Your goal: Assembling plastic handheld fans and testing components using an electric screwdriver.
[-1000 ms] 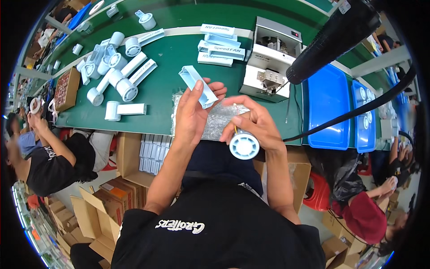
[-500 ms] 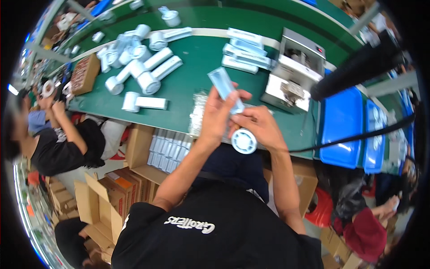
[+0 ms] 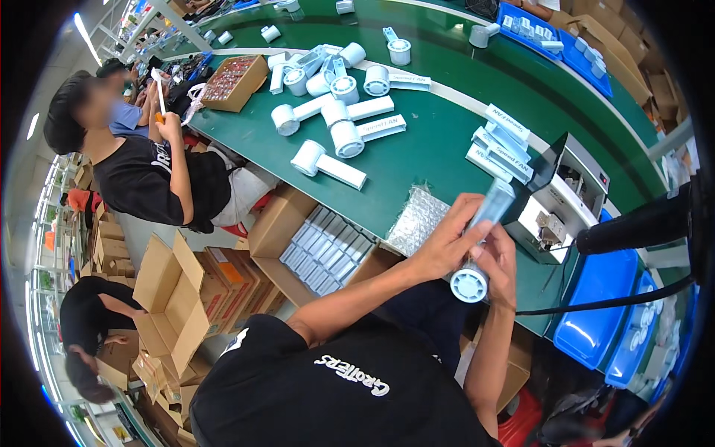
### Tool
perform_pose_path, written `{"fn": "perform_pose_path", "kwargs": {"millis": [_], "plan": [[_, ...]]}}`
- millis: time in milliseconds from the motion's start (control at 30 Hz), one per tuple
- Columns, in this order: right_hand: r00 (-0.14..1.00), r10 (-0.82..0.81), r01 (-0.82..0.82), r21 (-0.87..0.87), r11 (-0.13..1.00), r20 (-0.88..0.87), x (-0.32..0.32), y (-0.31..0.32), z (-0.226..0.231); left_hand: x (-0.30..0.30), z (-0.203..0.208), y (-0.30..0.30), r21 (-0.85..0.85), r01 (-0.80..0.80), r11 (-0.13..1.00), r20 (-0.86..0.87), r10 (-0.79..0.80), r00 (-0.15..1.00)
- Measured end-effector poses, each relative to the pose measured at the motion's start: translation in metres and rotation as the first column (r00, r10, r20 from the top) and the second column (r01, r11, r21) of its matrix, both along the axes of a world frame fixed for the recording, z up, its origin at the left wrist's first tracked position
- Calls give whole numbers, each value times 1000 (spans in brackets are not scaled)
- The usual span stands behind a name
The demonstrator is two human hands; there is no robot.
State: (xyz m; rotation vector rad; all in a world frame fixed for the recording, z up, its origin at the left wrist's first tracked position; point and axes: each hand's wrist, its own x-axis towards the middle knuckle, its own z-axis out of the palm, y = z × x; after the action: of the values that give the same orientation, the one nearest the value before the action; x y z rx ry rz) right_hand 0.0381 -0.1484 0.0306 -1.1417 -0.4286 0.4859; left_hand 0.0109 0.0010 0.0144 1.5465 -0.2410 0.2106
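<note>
A light blue handheld fan [image 3: 469,284] is between my two hands, its round vented head toward me and its handle slanting up to the right. My left hand [image 3: 445,244] is closed around the handle, with the thumb lying along it. My right hand [image 3: 502,270] grips the fan at the neck, just above the head; part of its fingers is hidden. Beside my left hand, a stack of clear bubble-wrap bags [image 3: 419,220] lies at the table edge. Past the handle's end is a pile of pale blue, printed long pieces [image 3: 500,149].
Several similar fans [image 3: 347,139] lie across the green table [image 3: 417,160]. A metal machine [image 3: 555,201] stands at the right, near blue trays [image 3: 596,305]. Below the edge, a carton [image 3: 279,197] holds rows of packed pieces. A co-worker [image 3: 141,171] sits at the left.
The view has swung, so the table and my hands appear farther right. The fan's handle now points up to the right instead of up to the left; both hands still hold the fan.
</note>
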Motion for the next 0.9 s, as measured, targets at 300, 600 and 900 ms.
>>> {"fn": "perform_pose_path", "kwargs": {"millis": [300, 600, 900], "plan": [[986, -147, 142, 53, 988, 84, 6, -1, -17, -18, 9, 20, -217, 324, 921, -245, -372, 895], [914, -366, 373, -8, 928, 176, 2, -17, -17, -9, 5, 15, -65, 299, 952, -287, -304, 908], [860, -381, 476, -264, 839, 340, 2, -15, -12, -3, -12, 21, 469, 17, 883, -7, -15, 1000]]}}
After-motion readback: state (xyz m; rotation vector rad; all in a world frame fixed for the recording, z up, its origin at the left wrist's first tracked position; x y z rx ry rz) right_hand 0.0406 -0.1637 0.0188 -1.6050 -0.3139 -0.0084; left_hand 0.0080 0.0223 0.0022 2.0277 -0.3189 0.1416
